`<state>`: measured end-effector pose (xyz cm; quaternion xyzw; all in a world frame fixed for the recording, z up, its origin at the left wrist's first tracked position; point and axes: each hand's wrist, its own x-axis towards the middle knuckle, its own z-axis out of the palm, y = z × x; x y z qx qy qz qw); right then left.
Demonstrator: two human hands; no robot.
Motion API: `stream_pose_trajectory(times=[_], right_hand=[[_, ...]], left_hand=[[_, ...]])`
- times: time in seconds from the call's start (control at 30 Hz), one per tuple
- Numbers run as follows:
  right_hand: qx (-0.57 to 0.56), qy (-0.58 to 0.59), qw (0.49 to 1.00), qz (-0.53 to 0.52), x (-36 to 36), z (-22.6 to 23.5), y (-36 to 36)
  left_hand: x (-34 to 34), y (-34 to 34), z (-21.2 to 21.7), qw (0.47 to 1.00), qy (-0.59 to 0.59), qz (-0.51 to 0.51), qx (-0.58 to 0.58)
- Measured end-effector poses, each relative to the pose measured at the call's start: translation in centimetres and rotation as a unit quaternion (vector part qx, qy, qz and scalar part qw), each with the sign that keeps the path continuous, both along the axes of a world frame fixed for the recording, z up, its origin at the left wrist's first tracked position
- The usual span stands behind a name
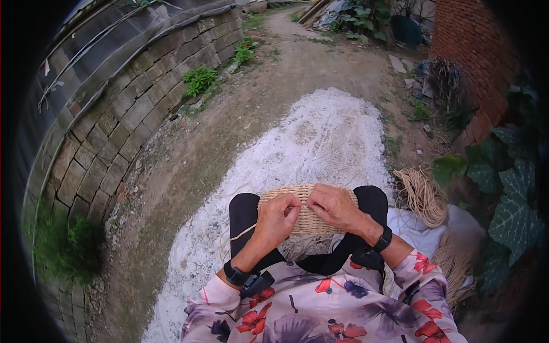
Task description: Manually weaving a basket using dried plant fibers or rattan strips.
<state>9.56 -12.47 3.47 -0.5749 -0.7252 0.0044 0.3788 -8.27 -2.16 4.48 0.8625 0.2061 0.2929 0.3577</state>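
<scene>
A woven straw piece, pale tan with tight rows, lies across my lap between my dark-trousered knees. My left hand rests on its left half, thumb and fingers pinched together near the middle. Close beside it, my right hand is bent over the upper right part, its fingertips also pinched at the weave. What each pinch holds is too small to make out. A loose straw strand sticks out left of my left wrist. More loose strands hang below the woven piece.
Bundled straw cord lies at my right, by a white sack and more loose straw. Broad-leaved vines crowd the right side near a brick wall. White ground spreads ahead; a block wall runs along the left.
</scene>
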Motion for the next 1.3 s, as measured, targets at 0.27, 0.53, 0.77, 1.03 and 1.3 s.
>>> stream_pose_trajectory(times=[0.27,0.53,0.77,1.03,1.3], right_hand=[[-0.034,0.070,0.996,-0.035,1.3,0.1,-2.3],[-0.014,0.041,0.999,-0.024,1.4,-1.0,-1.7],[0.009,-0.025,0.999,-0.018,1.3,-0.9,-1.2],[-0.013,-0.098,0.994,-0.053,-0.4,0.3,-1.2],[-0.044,-0.071,0.988,-0.131,1.5,4.3,-3.6]], left_hand=[[1.7,-1.5,-0.8,0.993,-0.024,-0.010,0.119],[2.0,-2.1,0.3,0.988,0.059,-0.034,0.136],[1.4,-2.0,1.6,0.916,0.062,-0.057,-0.392],[0.6,-0.4,1.8,0.853,-0.003,-0.051,-0.520],[1.4,-0.3,4.1,0.997,0.012,0.069,0.045]])
